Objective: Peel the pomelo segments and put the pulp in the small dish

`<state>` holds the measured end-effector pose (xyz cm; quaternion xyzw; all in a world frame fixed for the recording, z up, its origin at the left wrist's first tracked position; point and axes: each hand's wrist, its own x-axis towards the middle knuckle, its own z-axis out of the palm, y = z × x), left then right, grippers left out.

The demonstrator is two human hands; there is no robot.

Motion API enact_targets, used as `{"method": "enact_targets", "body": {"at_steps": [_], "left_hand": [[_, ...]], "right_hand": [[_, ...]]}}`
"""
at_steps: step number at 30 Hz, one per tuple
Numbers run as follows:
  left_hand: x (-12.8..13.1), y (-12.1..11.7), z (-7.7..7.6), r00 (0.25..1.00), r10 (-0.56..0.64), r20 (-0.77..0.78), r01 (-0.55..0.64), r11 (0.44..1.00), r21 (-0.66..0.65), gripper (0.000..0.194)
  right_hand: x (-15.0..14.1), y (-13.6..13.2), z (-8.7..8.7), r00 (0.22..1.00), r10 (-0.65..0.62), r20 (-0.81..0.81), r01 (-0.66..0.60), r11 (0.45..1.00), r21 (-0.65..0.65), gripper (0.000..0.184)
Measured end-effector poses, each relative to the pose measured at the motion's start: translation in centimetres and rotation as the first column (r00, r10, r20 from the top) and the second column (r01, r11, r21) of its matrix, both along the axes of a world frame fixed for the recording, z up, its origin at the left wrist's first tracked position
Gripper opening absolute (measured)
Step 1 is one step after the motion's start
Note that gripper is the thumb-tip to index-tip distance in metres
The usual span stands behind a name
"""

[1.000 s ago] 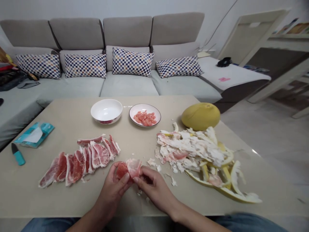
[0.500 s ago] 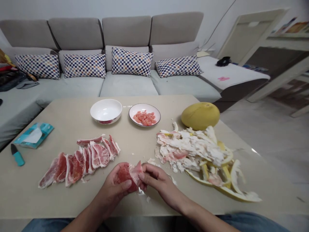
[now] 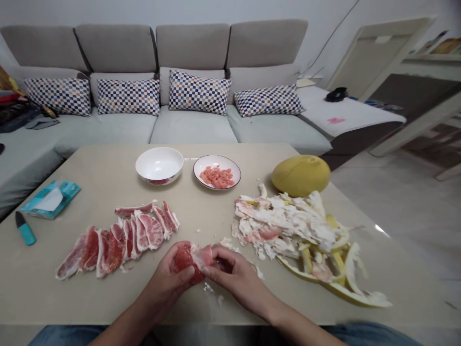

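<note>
Since the fragile segment [image 3: 183, 258] looks soft, cradling suits it: my left hand [image 3: 164, 283] cups it, my right hand [image 3: 239, 276] pinches its membrane [image 3: 204, 256].

This is a home — it looks like a living room. A long gray sofa [image 3: 194, 125] with four checkered pillows [image 3: 200, 92] sits by a plain wall [image 3: 201, 10]. A low counter [image 3: 216, 307] is in front of it, with a pack of tissues [image 3: 50, 199] on top — and a shiny tile floor [image 3: 403, 202] shows beside it.
</note>
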<state>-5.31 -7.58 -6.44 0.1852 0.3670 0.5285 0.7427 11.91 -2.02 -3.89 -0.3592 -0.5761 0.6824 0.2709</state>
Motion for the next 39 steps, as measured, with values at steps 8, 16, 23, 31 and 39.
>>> {"method": "enact_targets", "body": {"at_steps": [8, 16, 23, 31, 39], "left_hand": [[-0.2, 0.1, -1.2, 1.000, -0.018, -0.011, 0.018, 1.000, -0.004, 0.051], [-0.2, 0.2, -1.5, 0.996, -0.064, 0.061, 0.064, 0.998, 0.002, 0.041], [-0.3, 0.5, -1.4, 0.984, -0.142, 0.110, 0.145, 0.989, -0.018, 0.044], [0.5, -0.2, -3.1, 0.980, -0.007, -0.201, 0.038, 0.988, 0.151, 0.091], [0.8, -0.1, -1.9, 0.888, 0.118, -0.443, -0.006, 0.969, 0.245, 0.026]], "right_hand": [[0.1, 0.0, -0.2, 0.998, -0.056, -0.012, 0.057, 0.996, 0.072, 0.024], [0.1, 0.2, -0.6, 0.992, -0.089, -0.088, 0.079, 0.991, -0.112, 0.027], [0.1, 0.3, -1.1, 0.983, -0.142, -0.116, 0.113, 0.968, -0.224, 0.032], [-0.3, 0.5, -0.8, 0.976, -0.174, -0.134, 0.118, 0.930, -0.347, 0.037], [-0.9, 0.3, -0.9, 0.973, -0.209, -0.100, 0.144, 0.884, -0.444, 0.041]]}}
